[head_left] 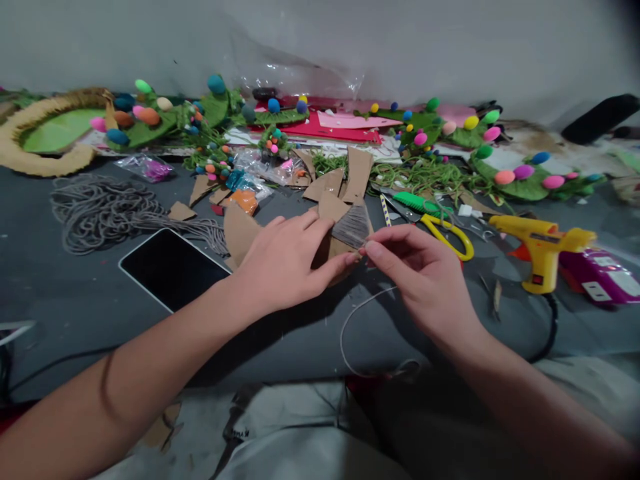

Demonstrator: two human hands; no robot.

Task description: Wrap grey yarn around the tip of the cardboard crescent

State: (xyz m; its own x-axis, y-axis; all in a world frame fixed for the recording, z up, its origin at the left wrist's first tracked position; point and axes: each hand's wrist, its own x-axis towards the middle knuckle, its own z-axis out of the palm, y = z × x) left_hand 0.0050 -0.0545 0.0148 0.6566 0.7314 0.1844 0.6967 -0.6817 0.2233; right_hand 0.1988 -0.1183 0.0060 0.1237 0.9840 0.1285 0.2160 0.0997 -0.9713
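Note:
My left hand (286, 265) holds a cut cardboard piece (331, 205) against the table, fingers across its top and thumb at its near edge. Grey cord (353, 225) lies in tight side-by-side rows over part of that cardboard. At its near right corner, my right hand (428, 272) pinches the cord between thumb and forefinger. From there a loose length of cord (343, 333) loops down over the table's front edge. The cardboard's underside and much of its left part are hidden by my left hand.
To the left lie a tangled cord bundle (95, 210) and a phone (170, 268). On the right are yellow-handled scissors (450, 239), a yellow glue gun (543, 247) and a purple packet (603, 275). Cardboard scraps (357, 172) and leafy decorations with coloured eggs (148, 117) line the back.

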